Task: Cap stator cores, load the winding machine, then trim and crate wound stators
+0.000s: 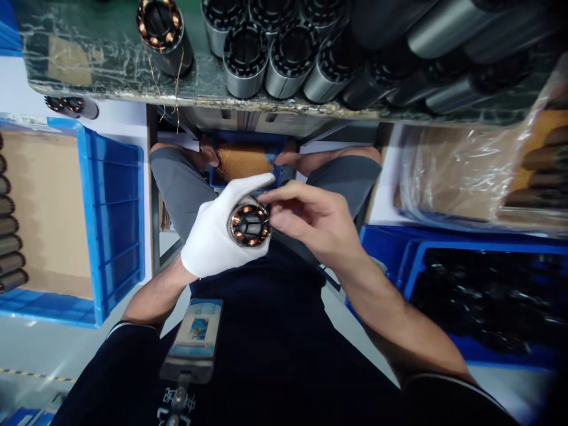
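Observation:
My left hand (224, 228), in a white glove, is wrapped round a motor stator (235, 236). The stator's open end faces me and shows copper windings round a dark slotted core. At the stator's right edge is my bare right hand (317, 222), its thumb and fingers drawn together in a pinch. Whatever lies between those fingertips, if anything, is too small to make out. Another wound stator (171, 56) stands on the green bench above, loose copper wires hanging down over the edge.
Several unwound stator cores (246, 59) stand along the green bench edge (110, 80). A blue crate (113, 219) with stators on cardboard is at left. On the right sit a blue bin (412, 266) of black parts and a plastic-wrapped box (457, 171).

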{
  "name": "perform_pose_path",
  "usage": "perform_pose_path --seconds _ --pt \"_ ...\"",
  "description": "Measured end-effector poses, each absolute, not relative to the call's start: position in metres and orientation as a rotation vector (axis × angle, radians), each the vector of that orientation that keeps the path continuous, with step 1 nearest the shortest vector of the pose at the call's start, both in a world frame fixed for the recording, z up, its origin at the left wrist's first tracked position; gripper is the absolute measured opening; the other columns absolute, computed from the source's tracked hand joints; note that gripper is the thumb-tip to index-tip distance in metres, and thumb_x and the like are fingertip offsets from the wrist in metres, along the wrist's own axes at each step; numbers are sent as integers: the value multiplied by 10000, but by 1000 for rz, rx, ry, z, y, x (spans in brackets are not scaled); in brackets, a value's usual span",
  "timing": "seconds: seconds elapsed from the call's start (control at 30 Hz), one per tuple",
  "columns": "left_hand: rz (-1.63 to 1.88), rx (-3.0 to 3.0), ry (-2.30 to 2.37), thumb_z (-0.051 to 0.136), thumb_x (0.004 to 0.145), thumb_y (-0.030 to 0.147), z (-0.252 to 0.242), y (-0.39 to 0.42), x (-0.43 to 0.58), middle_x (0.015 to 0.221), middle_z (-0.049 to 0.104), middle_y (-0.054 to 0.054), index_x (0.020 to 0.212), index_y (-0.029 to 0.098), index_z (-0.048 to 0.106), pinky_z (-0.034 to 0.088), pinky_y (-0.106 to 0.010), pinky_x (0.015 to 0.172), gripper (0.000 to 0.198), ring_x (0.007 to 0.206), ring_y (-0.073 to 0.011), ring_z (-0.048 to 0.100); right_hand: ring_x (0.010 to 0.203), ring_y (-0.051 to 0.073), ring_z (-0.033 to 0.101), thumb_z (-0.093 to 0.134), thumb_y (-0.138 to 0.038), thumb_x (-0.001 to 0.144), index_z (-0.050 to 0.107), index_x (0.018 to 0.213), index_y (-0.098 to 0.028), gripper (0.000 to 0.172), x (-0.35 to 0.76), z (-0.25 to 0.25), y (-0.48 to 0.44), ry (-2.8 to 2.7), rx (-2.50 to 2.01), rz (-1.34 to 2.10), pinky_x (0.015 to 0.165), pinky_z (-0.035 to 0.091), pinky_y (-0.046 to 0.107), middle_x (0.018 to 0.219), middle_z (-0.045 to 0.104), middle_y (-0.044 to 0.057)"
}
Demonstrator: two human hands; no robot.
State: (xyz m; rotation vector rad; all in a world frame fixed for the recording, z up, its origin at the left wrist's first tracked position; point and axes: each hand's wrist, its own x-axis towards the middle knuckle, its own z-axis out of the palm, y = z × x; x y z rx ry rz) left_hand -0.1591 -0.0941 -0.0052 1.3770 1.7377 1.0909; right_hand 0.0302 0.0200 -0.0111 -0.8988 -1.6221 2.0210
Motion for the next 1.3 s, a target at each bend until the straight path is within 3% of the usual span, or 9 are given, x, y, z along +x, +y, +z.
perform_pose_path --seconds 0.1,0.27,0.53,0.7,0.87,0.97,1.07,1.17,1.3 --pt "1036 1354 1772 941 818 322 0 -96 -148 1412 803 -74 1610 275 594 692 -308 960 867 1139 -251 856 762 165 653 925 -457 991 843 935 -235 243 11 -13 22 -1676 -837 1914 669 494 305 912 790 12" --pt "1252 1282 1929 903 788 364 -9 -100 -132 970 800 12 1263 257 629 642 -315 756 558 761 -177 782 792 173 646 808 -253 1067 806 938 -258 130 13 -10 10 -1803 -890 1585 660 491 320 904 756 9" --pt "1382 1317 1787 795 687 131 -15 -101 -146 991 769 6 1105 255 671 607 -328 784 453 823 -179 758 516 109 525 832 -406 1083 746 966 -274 197 27 -24 28 -1540 -971 1742 439 433 281 827 678 -31" --pt "1285 1304 1664 745 697 109 -11 -93 -160 975 736 6 1022 238 657 573 -311 796 361 842 -162 691 793 218 774 961 -339 964 829 1106 -329 194 47 -14 35 -2152 -736 1039 715 659 389 1157 865 47" --pt "1052 1497 1800 804 790 192 -12 -94 -158 1007 791 -18 1036 232 702 589 -324 820 269 886 -194 760 860 186 848 727 -196 1131 837 1203 -337 193 59 -18 45 -2589 -313 855 751 677 334 1178 907 -40" --pt "781 1784 1998 792 856 215 -19 -99 -159 1052 793 -40 1074 236 737 561 -335 759 226 872 -211 777 1218 253 844 636 -122 1138 775 1432 -280 361 60 -14 47 -2703 -457 918 974 721 387 1482 816 71" --pt "577 1983 2041 768 907 265 -23 -102 -154 1067 778 -63 1112 227 762 487 -356 633 208 727 -199 725 1462 315 727 559 -118 1123 484 1751 -170 635 52 -8 34 -2744 -542 1123 1081 698 423 1746 598 181" --pt "536 2022 1986 760 890 254 -20 -103 -146 1057 764 -68 1083 227 769 458 -358 601 195 720 -199 716 1182 316 806 476 -115 1104 509 1663 -119 560 43 -6 24 -2860 -530 1273 914 671 433 1489 762 191" --pt "829 1889 1807 840 822 243 -12 -104 -149 1092 782 -26 1081 299 780 543 -339 680 272 811 -190 755 756 222 650 488 -220 1140 597 1070 -226 130 44 3 34 -2844 -467 1509 676 474 364 939 709 55"
